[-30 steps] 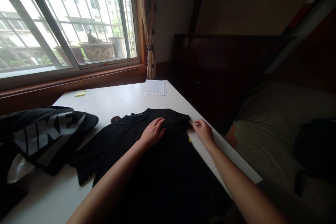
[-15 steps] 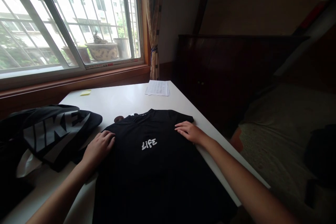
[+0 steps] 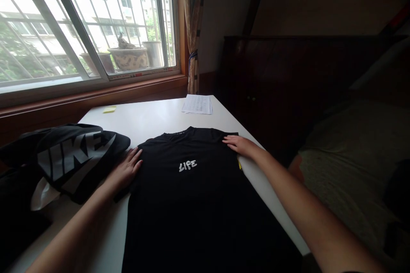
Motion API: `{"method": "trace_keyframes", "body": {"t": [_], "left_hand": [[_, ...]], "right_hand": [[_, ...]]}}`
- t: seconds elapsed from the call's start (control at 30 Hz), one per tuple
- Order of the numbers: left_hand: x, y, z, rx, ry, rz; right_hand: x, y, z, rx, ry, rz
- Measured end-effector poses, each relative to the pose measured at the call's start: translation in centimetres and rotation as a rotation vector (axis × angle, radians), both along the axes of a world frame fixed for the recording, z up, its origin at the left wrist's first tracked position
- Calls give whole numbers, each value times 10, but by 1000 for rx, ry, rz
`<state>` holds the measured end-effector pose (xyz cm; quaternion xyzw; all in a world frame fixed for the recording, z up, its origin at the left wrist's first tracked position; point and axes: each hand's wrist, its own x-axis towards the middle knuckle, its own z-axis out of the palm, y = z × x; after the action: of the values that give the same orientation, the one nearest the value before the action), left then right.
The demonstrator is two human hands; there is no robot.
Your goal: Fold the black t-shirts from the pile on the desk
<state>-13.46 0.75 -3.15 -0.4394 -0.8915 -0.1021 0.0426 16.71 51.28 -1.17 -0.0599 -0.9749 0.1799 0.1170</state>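
Note:
A black T-shirt (image 3: 185,204) with white lettering on its chest lies spread over the white table (image 3: 150,115), its collar toward the window. My left hand (image 3: 126,168) rests at the shirt's left shoulder and sleeve, fingers stretched out. On the opposite shoulder lies my right hand (image 3: 241,145), its fingers flat on the cloth. Neither hand grips the fabric. A small yellow bit (image 3: 239,163) peeks out by the shirt's right edge, too little of it showing to name.
Left of the shirt lies a black bag-like item (image 3: 80,158) with large grey NIKE lettering. Papers (image 3: 197,104) sit at the table's far corner, and a yellow sticky note (image 3: 109,109) at the far left. Beyond are a barred window (image 3: 128,21) and a tied curtain (image 3: 192,51).
Both hands have slid outward and slightly away along the shoulders, and the collar lies flatter. Round brown and white items showing behind the collar are now hidden. The view has shifted slightly.

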Motion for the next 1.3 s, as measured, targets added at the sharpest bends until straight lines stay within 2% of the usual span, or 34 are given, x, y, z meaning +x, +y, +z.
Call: {"method": "trace_keyframes", "body": {"t": [0.2,0.47,0.63,1.03,1.17,1.3], "left_hand": [[-38,19,-9,-32,-2,-48],[-64,54,2,-151,-24,15],[-75,65,6,-186,-34,14],[-101,94,16,-242,28,36],[-102,110,24,-209,128,77],[-95,118,33,-135,225,66]], "right_hand": [[-10,13,-5,22,-37,-57],[-23,33,-11,39,-60,-89],[-28,42,-13,26,-65,-100],[-44,51,-2,-17,-122,-188],[-54,55,-1,-36,-132,-243],[-61,52,-4,-37,-125,-275]]}}
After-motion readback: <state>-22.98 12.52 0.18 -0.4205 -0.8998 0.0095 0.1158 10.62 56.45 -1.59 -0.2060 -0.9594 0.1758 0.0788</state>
